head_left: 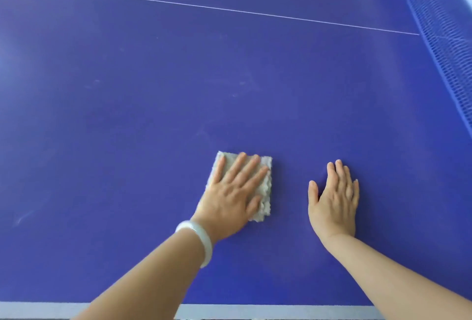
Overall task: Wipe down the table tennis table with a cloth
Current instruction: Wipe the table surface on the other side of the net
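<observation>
While the grey cloth (266, 192) lies flat near the blue desk's (127, 115) near edge, the left hand (231, 201) presses it, grip wide, fingers straight. Just beside it, the right hand (334, 204) rests flat on the desk, grip wide, holding nothing.

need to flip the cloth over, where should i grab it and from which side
Pinch the right edge of the cloth, coming from the right. It lies flat under the left hand, which leaves that edge bare, nearest the free right hand.
</observation>
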`<state>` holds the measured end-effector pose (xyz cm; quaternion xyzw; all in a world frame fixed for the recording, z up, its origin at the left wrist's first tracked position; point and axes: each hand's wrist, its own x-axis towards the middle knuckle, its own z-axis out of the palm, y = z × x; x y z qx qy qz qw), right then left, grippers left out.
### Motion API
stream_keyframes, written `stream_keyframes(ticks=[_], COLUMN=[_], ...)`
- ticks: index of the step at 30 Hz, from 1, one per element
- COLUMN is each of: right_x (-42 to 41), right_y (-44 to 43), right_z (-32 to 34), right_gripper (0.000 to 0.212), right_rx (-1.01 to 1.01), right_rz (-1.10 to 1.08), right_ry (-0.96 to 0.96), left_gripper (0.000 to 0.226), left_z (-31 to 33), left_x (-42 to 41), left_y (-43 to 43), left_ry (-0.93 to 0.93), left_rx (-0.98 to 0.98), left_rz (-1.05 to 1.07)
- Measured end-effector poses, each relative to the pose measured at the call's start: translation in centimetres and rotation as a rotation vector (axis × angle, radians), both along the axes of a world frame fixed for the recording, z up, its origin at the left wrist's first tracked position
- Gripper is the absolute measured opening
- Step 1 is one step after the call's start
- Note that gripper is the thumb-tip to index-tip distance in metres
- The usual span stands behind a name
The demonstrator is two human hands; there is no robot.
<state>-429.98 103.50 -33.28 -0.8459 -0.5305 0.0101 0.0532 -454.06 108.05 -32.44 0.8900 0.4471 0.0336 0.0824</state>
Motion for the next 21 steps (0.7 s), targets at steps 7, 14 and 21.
stream_keyframes(ticks=[7,14,21], right_x=[-0.3,-0.5,-1.0], right_y=[0.1,0.3,0.2], right_z=[0.1,0.5,1.4], right_gripper=[0.057,0.058,0.069], right_rx=[-0.027,-0.034,-0.004], right_rz=[-0.013,-0.009,-0.013], right_ry=[-0.025,-0.021,0.051], left_gripper=[0.060,0.060,0.062], left_z=[0.4,0.3,0.9], left_x=[-1.4,0.9,-2.3], left_y=[5.9,3.9,11.1], left_ry=[-0.001,0.099,0.173], left_rx=[-0.043,-0.007,-0.117], left_rz=[0.385,-0.369,0.033])
